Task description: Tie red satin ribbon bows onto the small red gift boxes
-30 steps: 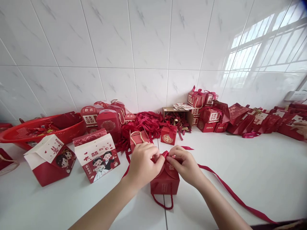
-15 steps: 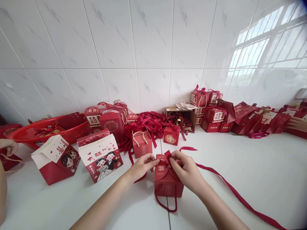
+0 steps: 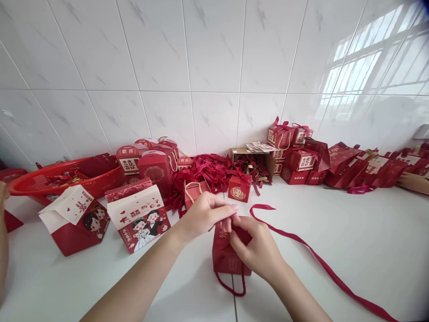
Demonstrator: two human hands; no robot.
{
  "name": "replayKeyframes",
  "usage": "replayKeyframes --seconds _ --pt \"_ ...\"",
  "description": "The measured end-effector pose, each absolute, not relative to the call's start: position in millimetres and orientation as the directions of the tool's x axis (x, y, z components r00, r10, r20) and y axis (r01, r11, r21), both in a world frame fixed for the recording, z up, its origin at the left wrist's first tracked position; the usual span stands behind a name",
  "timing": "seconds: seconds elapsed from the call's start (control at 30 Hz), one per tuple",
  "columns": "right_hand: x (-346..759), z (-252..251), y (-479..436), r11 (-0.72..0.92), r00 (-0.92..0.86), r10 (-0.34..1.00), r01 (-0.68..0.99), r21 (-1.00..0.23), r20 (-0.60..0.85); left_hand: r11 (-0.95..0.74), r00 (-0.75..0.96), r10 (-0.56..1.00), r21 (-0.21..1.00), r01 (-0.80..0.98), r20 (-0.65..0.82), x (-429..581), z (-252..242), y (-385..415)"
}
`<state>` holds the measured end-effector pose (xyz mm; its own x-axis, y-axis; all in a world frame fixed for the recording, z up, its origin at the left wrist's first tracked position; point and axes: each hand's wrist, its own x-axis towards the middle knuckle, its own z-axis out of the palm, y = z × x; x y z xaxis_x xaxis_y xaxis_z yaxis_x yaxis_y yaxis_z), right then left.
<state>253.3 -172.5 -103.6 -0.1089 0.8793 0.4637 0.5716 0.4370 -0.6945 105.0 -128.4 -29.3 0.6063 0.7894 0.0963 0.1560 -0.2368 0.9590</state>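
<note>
Left hand (image 3: pixel 205 218) now over upright box (image 3: pixel 228 260) (rope handle (image 3: pixel 236 294) toward wearer)

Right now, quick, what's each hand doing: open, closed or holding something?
Left hand: fingers curled above the red box; can't tell if it holds anything.
Right hand: fingers bent at the box's top; partly hidden, so can't tell either.

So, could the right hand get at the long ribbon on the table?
Probably yes: the long ribbon lies uncovered beside the right hand, nothing visible between, though that hand looks busy at the box.
</note>
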Motion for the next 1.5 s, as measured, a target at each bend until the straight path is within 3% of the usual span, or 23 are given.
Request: replayKeyframes --seconds 0.2,0.4,0.63,1.0,1.17,1.4,1.5 --pt "256.3 -108.4 -166.6 0.391 -0.021 0.897 0.505 -0.769 0.442 -0.391 0.719 0.655 0.918 0.061 0.231 118.6 -24.0 -113.6" --pt "260.5 -106.8 -165.7 0.393 -0.066 0.914 0.383 -0.836 0.400 -0.358 0.544 0.826 0.884 0.301 0.149 90.9 -71.2 -111.0" --pt "252.8 -120.2 -164.8 0.352 0.159 0.908 0.208 -0.913 0.387 -0.460 0.458 0.827 0.861 0.216 0.326 91.1 -95.4 -128.7" --pt "257.9 -120.7 -171.7 0.417 0.078 0.837 0.551 -0.723 0.541 -0.594 0.362 0.793 0.752 0.285 0.489 98.8 -112.0 -128.6" --pt "260.1 -120.9 -170.4 0.377 0.086 0.878 0.483 -0.790 0.471 -0.604 0.355 0.791 0.729 0.322 0.499 98.9 -110.0 -130.7" --pt "260.2 -118.2 -169.4 0.236 -0.023 0.970 0.302 -0.924 0.240 -0.572 0.425 0.797 0.761 0.306 0.429 101.2 -105.1 -128.8" --pt "257.5 -121.7 -168.7 0.225 0.026 0.971 0.230 -0.947 0.238 -0.556 0.335 0.819 0.788 0.263 0.466 103.5 -105.2 -127.2"
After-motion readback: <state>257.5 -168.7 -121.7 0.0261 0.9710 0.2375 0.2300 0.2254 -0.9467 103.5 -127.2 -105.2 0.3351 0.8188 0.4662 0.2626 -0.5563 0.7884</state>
